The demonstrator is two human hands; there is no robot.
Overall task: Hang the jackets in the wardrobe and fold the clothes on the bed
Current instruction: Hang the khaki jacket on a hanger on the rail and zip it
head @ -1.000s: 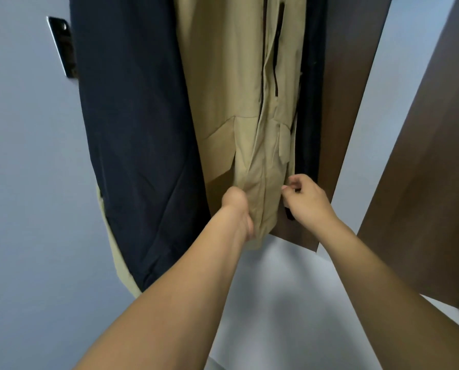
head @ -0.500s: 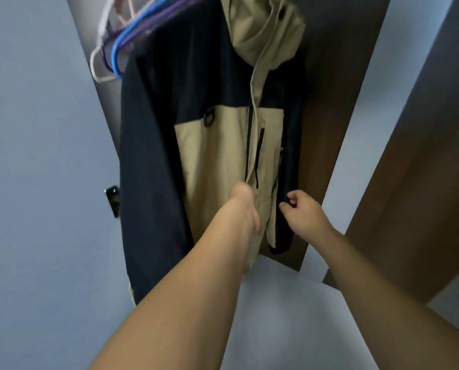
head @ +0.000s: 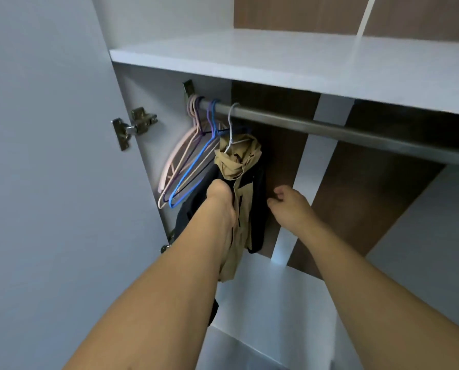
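Note:
A tan and navy jacket [head: 244, 209] hangs from a white hanger [head: 231, 123] on the wardrobe's steel rail [head: 330, 129], its tan hood bunched at the top. My left hand [head: 221, 194] is pressed into the jacket's front and grips the fabric; its fingers are hidden behind the hand. Just right of the jacket's dark edge, my right hand [head: 289, 205] hovers with its fingers loosely curled and nothing in them.
Several bare hangers [head: 185, 172], pink, purple and blue, hang at the rail's left end. A white shelf [head: 276, 62] runs above the rail. The open wardrobe door [head: 49, 182] with its hinge [head: 133, 126] stands at the left. Brown back panels lie behind.
The view has tilted up from the jacket's hem to the rail and shelf. My left hand has slid up the jacket's front. My right hand has come off the dark edge.

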